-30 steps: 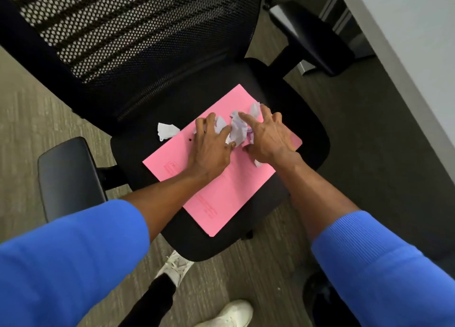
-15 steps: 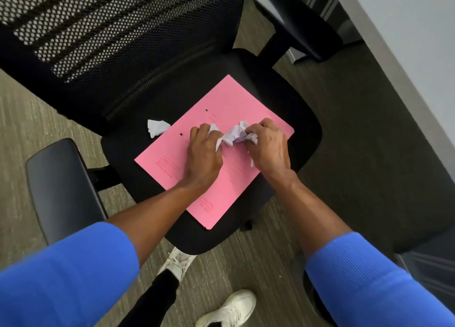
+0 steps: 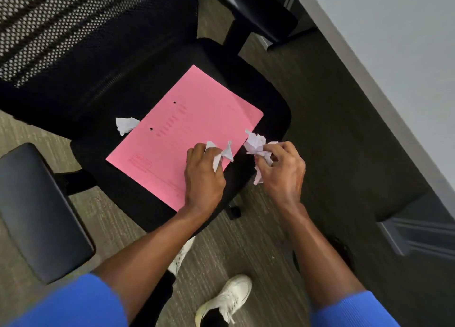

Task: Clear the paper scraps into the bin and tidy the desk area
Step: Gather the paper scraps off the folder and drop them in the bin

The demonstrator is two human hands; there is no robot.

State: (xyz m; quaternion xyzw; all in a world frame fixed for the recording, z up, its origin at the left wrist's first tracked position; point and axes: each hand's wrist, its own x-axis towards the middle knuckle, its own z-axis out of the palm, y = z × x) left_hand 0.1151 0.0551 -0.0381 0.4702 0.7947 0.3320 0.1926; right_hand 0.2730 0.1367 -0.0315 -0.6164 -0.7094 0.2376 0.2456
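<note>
A pink folder (image 3: 182, 132) lies flat on the black seat of an office chair (image 3: 236, 85). My left hand (image 3: 203, 176) rests on the folder's near right edge, shut on a crumpled white paper scrap (image 3: 222, 154). My right hand (image 3: 283, 169) is just off the folder's right edge, above the seat's rim, shut on a wad of white paper scraps (image 3: 256, 144). One more crumpled white scrap (image 3: 126, 125) lies loose on the seat, touching the folder's left edge. No bin is in view.
The chair's mesh backrest (image 3: 73, 28) fills the upper left, with armrests at the left (image 3: 37, 211) and at the top (image 3: 263, 11). A grey desk edge (image 3: 384, 63) runs down the right side. My white shoes (image 3: 226, 299) stand on the carpet below.
Both hands have drawn back toward me and apart, each carrying scraps off the middle of the folder. The right hand now hangs past the folder's right edge.
</note>
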